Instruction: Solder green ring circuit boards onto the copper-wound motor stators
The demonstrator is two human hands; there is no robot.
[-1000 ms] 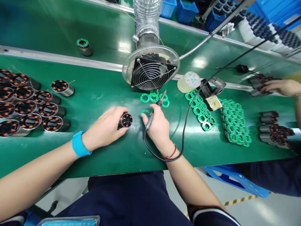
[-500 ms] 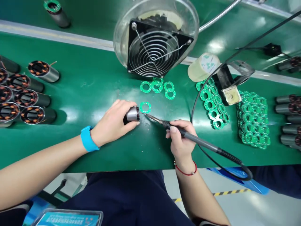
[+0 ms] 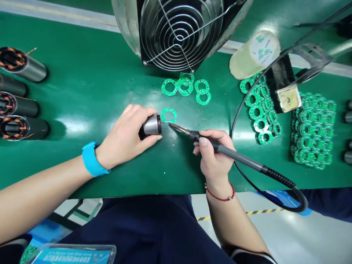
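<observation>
My left hand [image 3: 134,132] is closed around a metal motor stator [image 3: 151,125], which lies on its side with its open end facing right. In my right hand [image 3: 217,154] is a soldering iron [image 3: 239,157], held like a pen. Its tip points left and stops just short of the stator's end, by a thin wire that sticks out there. Right above the tip, a green ring-shaped circuit board [image 3: 168,115] lies flat on the green bench [image 3: 110,91]. Whether the tip touches the wire or the board I cannot tell.
A fan [image 3: 178,36] stands at the back, with several loose ring boards [image 3: 184,86] before it. To the right are a tape roll [image 3: 254,55], a soldering stand [image 3: 287,97] and stacked boards [image 3: 313,132]. Several stators [image 3: 24,126] stand at left. The iron's cord [image 3: 239,110] loops on the right.
My view has moved closer to the bench, so the fan appears larger and higher. Both hands keep the same grips, with the iron's tip still near the stator's end.
</observation>
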